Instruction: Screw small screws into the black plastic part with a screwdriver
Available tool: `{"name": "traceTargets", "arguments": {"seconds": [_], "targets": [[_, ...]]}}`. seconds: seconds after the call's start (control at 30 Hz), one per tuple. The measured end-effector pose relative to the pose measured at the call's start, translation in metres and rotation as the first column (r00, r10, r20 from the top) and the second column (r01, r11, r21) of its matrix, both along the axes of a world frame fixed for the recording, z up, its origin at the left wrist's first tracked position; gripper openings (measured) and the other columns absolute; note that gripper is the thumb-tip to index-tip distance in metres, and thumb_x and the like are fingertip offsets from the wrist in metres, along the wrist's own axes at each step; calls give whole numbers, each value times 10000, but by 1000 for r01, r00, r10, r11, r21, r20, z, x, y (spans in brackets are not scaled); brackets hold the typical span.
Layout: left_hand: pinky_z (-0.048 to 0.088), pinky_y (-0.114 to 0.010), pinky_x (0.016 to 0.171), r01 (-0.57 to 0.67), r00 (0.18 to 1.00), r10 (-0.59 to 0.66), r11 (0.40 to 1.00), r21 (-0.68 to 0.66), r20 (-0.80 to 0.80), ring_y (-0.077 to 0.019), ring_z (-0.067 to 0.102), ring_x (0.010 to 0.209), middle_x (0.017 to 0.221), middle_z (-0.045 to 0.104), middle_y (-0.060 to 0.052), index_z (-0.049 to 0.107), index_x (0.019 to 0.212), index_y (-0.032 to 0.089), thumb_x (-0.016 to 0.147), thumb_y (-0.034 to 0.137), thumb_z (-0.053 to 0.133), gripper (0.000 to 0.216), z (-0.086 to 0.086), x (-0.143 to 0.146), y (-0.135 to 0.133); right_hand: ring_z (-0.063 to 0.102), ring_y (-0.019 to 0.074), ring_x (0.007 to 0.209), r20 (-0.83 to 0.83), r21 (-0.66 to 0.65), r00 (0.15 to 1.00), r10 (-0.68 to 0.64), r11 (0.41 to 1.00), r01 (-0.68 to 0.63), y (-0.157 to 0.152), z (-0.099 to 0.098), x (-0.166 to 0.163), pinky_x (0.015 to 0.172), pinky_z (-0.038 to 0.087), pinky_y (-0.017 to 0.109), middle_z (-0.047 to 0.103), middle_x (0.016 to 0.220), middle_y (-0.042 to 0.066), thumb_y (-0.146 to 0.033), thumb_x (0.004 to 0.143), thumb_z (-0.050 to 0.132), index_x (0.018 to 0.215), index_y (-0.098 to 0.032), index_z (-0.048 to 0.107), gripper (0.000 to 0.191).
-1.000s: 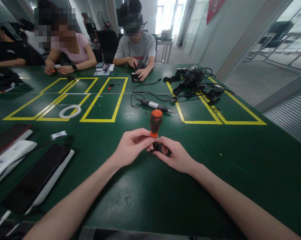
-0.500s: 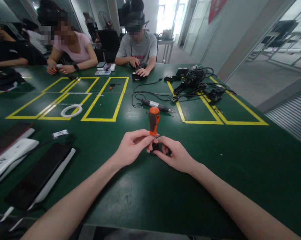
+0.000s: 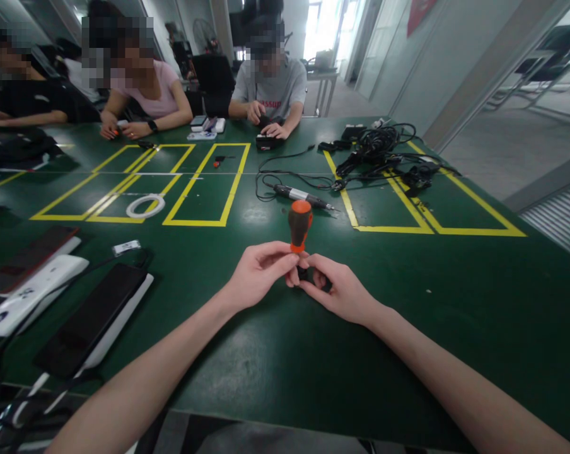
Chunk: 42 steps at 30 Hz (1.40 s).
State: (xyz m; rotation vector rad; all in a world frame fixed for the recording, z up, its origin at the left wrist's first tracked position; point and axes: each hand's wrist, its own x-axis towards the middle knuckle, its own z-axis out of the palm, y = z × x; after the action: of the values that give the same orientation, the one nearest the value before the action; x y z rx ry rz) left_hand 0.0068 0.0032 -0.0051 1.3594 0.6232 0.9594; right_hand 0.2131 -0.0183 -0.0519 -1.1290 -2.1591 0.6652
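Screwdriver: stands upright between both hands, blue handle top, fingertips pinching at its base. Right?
Not blue: the head view shows the screwdriver has an orange handle top. The rest holds: it stands upright, with the left hand and right hand pinching at its base.

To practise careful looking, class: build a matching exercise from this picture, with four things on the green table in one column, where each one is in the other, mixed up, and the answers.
1 orange-handled screwdriver
2 white ring
3 black cable tangle
4 slim corded tool

A far right, across yellow tape
B upright, pinched by left hand and right hand
C lying flat, just beyond the hands
D left of the hands, by yellow tape

Pairs: 1-B, 2-D, 3-A, 4-C
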Motion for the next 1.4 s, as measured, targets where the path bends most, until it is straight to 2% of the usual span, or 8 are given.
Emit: {"name": "traceTargets", "arguments": {"seconds": [0.13, 0.3, 0.43, 0.63, 0.8, 1.0, 1.23, 1.4], "targets": [[499, -230, 550, -37, 999, 37, 999, 10, -30, -93, 573, 543, 617, 625, 5, 707, 837, 126, 846, 509, 787, 391, 1, 1, -1, 556, 136, 587, 8, 5, 1000, -3, 1000, 3, -1, 1, 0, 580, 433, 265, 574, 714, -31, -269, 957, 617, 1110, -204, 598, 167], [476, -195, 493, -118, 993, 118, 990, -72, 0, -60, 556, 493, 686, 652, 26, 620, 813, 146, 710, 424, 906, 412, -5, 6, -2, 548, 133, 569, 36, 7, 999, -37, 999, 37, -4, 5, -1, 565, 421, 261, 566, 687, -37, -269, 938, 644, 1041, -210, 604, 125], [452, -177, 452, -93, 995, 95, 992, -90, 25, -45, 535, 450, 699, 658, 42, 558, 809, 163, 675, 372, 932, 449, -8, 7, -2, 516, 120, 530, 32, 17, 999, -42, 999, 42, -4, 6, -1, 536, 394, 250, 536, 648, -55, -279, 920, 670, 966, -217, 595, 107], [550, -250, 583, 8, 999, -6, 1000, -30, 47, -106, 632, 572, 774, 737, -54, 700, 882, 128, 818, 506, 813, 399, -8, 7, -1, 548, 126, 541, 20, 36, 999, -46, 998, 45, -4, 4, 0, 537, 411, 246, 564, 675, -45, -253, 912, 646, 996, -220, 582, 110], [502, -226, 514, -53, 998, 55, 997, -53, 28, -82, 586, 518, 756, 729, -39, 721, 883, 122, 791, 471, 838, 380, -10, 9, 1, 551, 136, 541, 36, 53, 998, -55, 997, 54, -4, 3, 0, 543, 417, 257, 555, 667, -45, -273, 923, 649, 1009, -216, 574, 128], [471, -193, 490, -161, 984, 166, 984, -74, 65, -62, 567, 486, 684, 672, 31, 608, 843, 155, 697, 367, 911, 397, -13, 11, 3, 550, 147, 563, 65, 35, 997, -38, 999, 36, -3, 5, 3, 559, 419, 268, 554, 669, -43, -290, 930, 673, 1010, -216, 577, 145], [519, -238, 579, -105, 994, 104, 994, 36, 25, -95, 601, 557, 679, 662, -2, 727, 918, 123, 828, 453, 812, 353, -11, 5, 4, 540, 140, 561, 61, 16, 998, -29, 999, 28, -2, 6, 2, 570, 414, 263, 551, 663, -50, -267, 925, 678, 1007, -207, 589, 135], [530, -232, 593, -75, 997, 73, 996, 57, 29, -93, 597, 557, 627, 649, 4, 739, 911, 112, 867, 459, 779, 352, -10, 6, 3, 538, 134, 567, 37, 19, 999, -31, 999, 30, -2, 4, 2, 580, 420, 261, 564, 685, -43, -288, 939, 661, 1034, -199, 604, 143]]}}
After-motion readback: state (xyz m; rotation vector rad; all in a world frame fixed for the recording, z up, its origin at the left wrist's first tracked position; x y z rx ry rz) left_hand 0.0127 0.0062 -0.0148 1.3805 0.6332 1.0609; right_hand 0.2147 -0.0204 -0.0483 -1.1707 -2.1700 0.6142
